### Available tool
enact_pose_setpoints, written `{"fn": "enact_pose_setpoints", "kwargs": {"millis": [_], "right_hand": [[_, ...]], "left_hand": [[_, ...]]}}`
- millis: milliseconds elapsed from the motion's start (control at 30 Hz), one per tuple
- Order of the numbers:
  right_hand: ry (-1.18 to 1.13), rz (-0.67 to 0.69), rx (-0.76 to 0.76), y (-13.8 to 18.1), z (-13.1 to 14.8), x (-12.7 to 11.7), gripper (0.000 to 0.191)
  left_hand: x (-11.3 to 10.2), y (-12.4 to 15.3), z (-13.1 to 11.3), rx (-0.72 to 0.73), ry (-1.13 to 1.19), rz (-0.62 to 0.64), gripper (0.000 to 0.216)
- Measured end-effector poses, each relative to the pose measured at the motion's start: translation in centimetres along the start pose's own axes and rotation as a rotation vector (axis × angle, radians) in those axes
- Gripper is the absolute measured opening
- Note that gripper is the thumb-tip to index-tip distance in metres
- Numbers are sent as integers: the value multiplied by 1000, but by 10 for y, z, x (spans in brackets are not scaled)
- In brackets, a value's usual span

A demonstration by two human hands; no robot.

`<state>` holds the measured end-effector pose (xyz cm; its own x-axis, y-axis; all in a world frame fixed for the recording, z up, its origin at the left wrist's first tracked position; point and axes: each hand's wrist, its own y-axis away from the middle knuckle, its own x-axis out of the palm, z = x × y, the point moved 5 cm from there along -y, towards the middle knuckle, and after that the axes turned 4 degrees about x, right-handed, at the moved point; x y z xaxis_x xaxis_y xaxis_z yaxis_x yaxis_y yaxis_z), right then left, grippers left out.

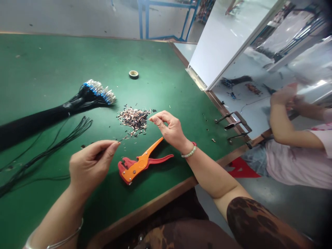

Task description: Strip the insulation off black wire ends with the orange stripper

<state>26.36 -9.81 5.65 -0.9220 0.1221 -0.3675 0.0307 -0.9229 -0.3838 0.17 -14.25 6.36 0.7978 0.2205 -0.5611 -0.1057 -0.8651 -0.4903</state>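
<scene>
My left hand (90,166) pinches a thin black wire (122,139) between thumb and forefinger, its bared-looking tip pointing right. My right hand (169,128) is closed in a pinch at the right edge of a heap of short black and copper-coloured scraps (132,119). Whatever sits between those fingertips is too small to make out. Below the heap lies an orange and red wire stripper (141,162), touched by neither hand. Left of my left hand runs a loose bunch of black wires (49,152). Behind it is a thick black wire bundle (59,111) with blue and silver ends.
A roll of tape (133,74) lies on the green table (77,58) beyond the heap. Metal clamps (234,126) stand at the table's right edge, near a white upright panel (230,38). A co-worker (293,145) works at the right with blurred hands.
</scene>
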Motion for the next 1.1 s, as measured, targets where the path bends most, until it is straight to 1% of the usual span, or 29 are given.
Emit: {"fn": "enact_pose_setpoints", "kwargs": {"millis": [33, 133, 167, 200, 300, 333, 367, 500, 667, 733, 833, 933, 1033, 1100], "right_hand": [[59, 12, -51, 1, 3, 2, 20], [174, 68, -210, 10, 16, 14, 40], [186, 102, -257, 14, 20, 19, 42], [190, 139, -308, 18, 24, 24, 39], [182, 215, -446, 29, 34, 36, 17], [180, 228, -470, 31, 35, 39, 15], [179, 238, -477, 32, 35, 40, 17], [151, 281, -396, 29, 29, 41, 26], [78, 190, -253, 21, 23, 32, 31], [42, 209, -262, 22, 25, 33, 30], [-14, 268, -335, 27, 32, 38, 22], [-40, 254, -335, 30, 33, 39, 20], [-103, 229, -245, 28, 29, 36, 22], [-162, 221, -150, 26, 26, 34, 24]], "left_hand": [[2, 0, -2, 35, 7, 21, 20], [11, 2, -9, 146, 23, 83, 14], [14, 3, -11, 174, 26, 99, 13], [17, 4, -13, 197, 32, 113, 12], [23, 6, -14, 244, 46, 151, 10], [24, 7, -14, 251, 47, 158, 10], [25, 7, -14, 257, 45, 164, 9], [24, 8, -13, 257, 26, 154, 9], [18, 7, -15, 211, 17, 110, 8], [19, 7, -15, 213, 32, 119, 7], [23, 7, -16, 226, 61, 137, 7], [25, 7, -18, 225, 84, 155, 6], [25, 7, -22, 203, 112, 169, 7], [23, 7, -23, 161, 134, 162, 8]]}}
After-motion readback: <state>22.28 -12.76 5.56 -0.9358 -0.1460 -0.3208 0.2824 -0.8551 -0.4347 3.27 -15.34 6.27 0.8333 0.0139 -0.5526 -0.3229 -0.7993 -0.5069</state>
